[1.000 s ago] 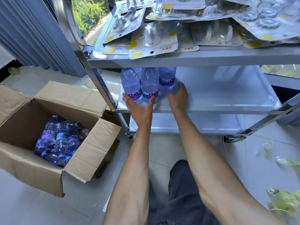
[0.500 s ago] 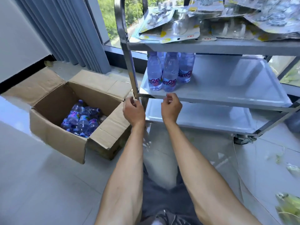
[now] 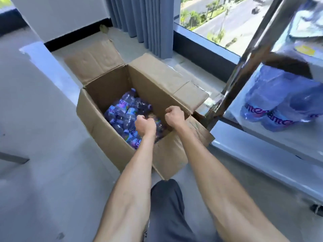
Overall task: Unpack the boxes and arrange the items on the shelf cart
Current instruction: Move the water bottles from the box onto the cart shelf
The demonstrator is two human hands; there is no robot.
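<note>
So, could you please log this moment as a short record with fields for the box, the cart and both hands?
box: open cardboard box on the floor, flaps out
contents: water bottles lying loose inside
cart: bottles on shelf standing on the metal cart
left hand: curled over the box, holding nothing
right hand: curled over the box, holding nothing

1 head-worn view looks steeply down, close over the open box [image 3: 108, 137] beside the cart [image 3: 244, 70].

Shelf cart [image 3: 248, 55] blurred, edge-cropped
</note>
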